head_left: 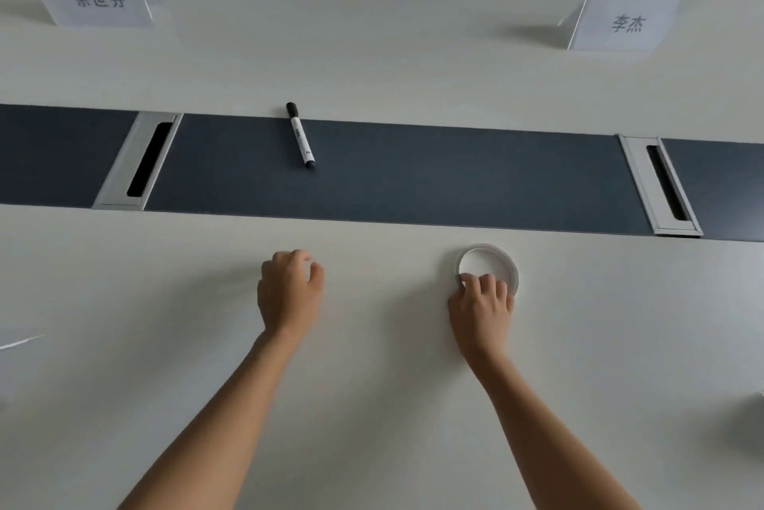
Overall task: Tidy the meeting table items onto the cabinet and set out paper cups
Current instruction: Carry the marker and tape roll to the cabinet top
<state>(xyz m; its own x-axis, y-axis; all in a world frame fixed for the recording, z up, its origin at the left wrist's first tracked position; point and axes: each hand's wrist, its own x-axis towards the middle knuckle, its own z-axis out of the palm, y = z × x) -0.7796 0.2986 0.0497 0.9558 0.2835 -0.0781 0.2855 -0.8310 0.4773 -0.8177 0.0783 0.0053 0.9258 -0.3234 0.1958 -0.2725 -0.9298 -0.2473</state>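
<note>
A person's right hand (481,304) grips the near rim of an empty, upright paper cup (484,261) on the white table (372,54). The left hand (289,290) is curled, and whether it holds anything cannot be told. A marker (301,136) lies on the dark centre strip (454,178).

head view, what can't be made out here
All in the head view:
Left hand: fingers curled away from the camera, so whether it holds anything is hidden.
Paper cup: seen from above, its near rim under the right hand; its wall is out of sight.
Pale object at the right edge: cut off and blurred.
Marker: label print too small to read.
</note>
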